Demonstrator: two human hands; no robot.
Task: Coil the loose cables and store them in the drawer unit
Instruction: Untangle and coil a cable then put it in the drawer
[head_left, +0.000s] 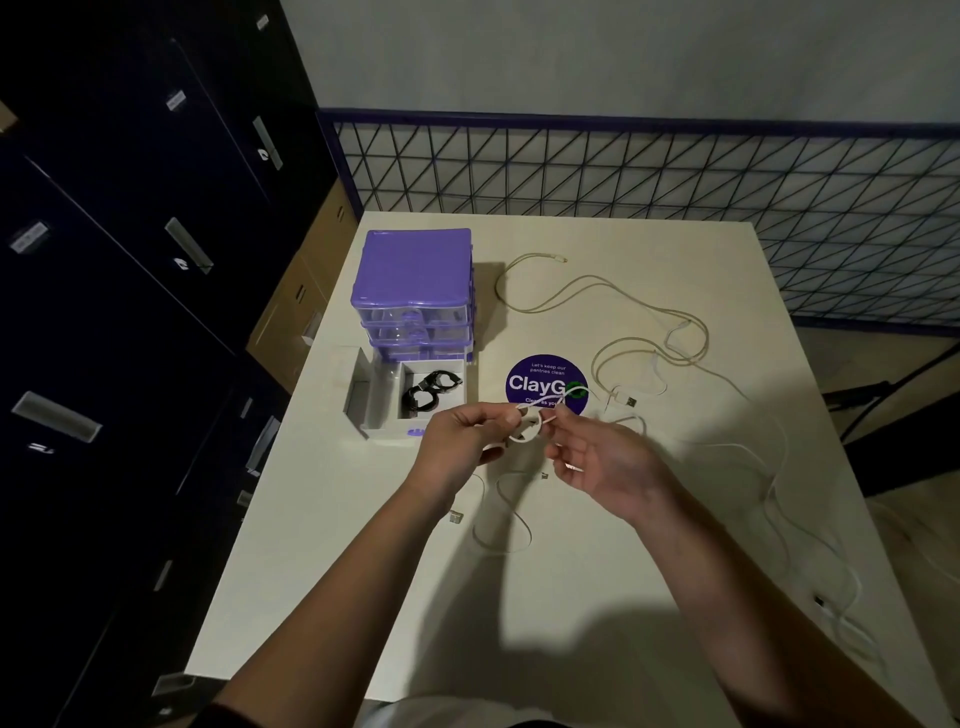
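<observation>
My left hand (460, 441) pinches a small coil of white cable (527, 423) above the table's middle. My right hand (597, 460) pinches the same cable just right of the coil; its loose length trails off to the right (779, 467). A purple drawer unit (415, 275) stands at the table's back left. Its bottom drawer (384, 410) is pulled out, and a coiled black cable (431, 392) lies in it. A beige cable (597, 291) sprawls loose at the back right. Another white cable (511, 519) loops on the table under my hands.
A round purple sticker (540, 379) is on the white table (363, 597). Dark filing cabinets (130, 312) stand to the left. A wire mesh fence (675, 197) runs behind the table. More white cable hangs over the right edge (841, 597).
</observation>
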